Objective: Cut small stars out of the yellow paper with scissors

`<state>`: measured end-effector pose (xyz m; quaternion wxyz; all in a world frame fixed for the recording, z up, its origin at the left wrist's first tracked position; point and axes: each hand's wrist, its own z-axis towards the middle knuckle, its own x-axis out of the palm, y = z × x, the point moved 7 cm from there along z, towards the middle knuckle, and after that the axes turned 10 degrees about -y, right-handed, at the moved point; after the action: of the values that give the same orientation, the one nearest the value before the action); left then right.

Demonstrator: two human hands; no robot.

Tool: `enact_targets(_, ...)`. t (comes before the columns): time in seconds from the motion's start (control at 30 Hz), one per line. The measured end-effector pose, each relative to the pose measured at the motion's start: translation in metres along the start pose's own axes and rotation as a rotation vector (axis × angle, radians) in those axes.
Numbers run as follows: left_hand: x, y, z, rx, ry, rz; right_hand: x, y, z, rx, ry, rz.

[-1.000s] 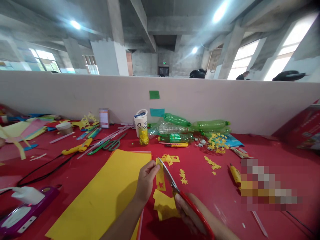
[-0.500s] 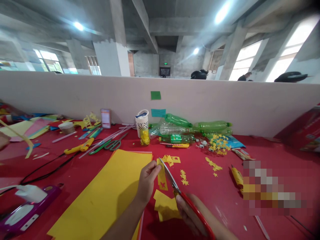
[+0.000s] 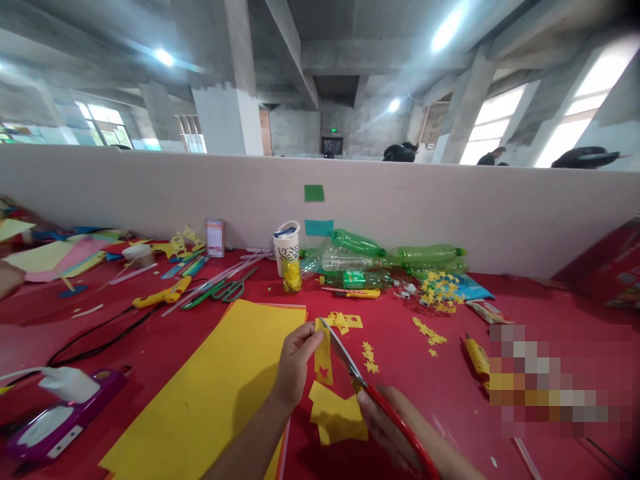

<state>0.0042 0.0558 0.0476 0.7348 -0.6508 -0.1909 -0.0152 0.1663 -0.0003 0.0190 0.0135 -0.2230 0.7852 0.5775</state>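
My left hand point(image 3: 296, 363) pinches the top of a narrow yellow paper strip point(image 3: 324, 357), which hangs down and has a star-shaped hole near its lower end. Closed around red-handled scissors point(image 3: 395, 417), my right hand point(image 3: 383, 420) holds their blades against the strip's upper end, beside my left fingertips. Yellow paper scraps point(image 3: 340, 420) lie below the strip. Small cut stars point(image 3: 369, 357) are to its right, and pieces with star holes point(image 3: 353, 321) lie just behind it. Large yellow sheets point(image 3: 210, 393) extend under my left forearm.
Green plastic bottles point(image 3: 357, 279) and a white cup point(image 3: 287, 252) stand or lie along the partition point(image 3: 200, 187). A yellow glue gun point(image 3: 163, 295), grey scissors point(image 3: 234, 288) and a purple power strip point(image 3: 65, 420) are at left. Another person's hand point(image 3: 9, 279) is at the far left edge.
The view has shifted slightly, moving the table items a little right. At far left, the other person's hand no longer has the yellow strip raised beside it. My hands keep nearly the same pose.
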Motion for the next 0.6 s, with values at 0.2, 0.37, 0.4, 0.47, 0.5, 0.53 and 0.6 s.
enact_targets(0.2,-0.001,0.003,0.001,-0.068,0.012,-0.084,-0.005,0.005,0.000,-0.012,0.015,-0.029)
enact_targets(0.37,0.000,0.008,0.003,-0.204,0.080,-0.228,-0.009,0.011,0.001,-0.012,0.039,-0.043)
enact_targets(0.4,-0.001,0.007,0.004,-0.215,0.081,-0.233,-0.010,0.011,0.001,-0.007,0.032,-0.044)
enact_targets(0.47,-0.005,0.007,0.008,-0.230,0.051,-0.238,-0.012,0.011,0.001,0.004,0.020,-0.038)
enact_targets(0.5,-0.006,0.007,0.009,-0.251,0.031,-0.248,-0.013,0.011,0.000,0.007,0.013,-0.028)
enact_targets(0.53,-0.007,0.009,0.010,-0.277,0.011,-0.257,-0.013,0.010,-0.001,0.007,0.013,-0.011)
enact_targets(0.6,-0.004,0.012,0.008,-0.307,0.002,-0.241,-0.011,0.008,-0.003,0.007,0.014,0.061)
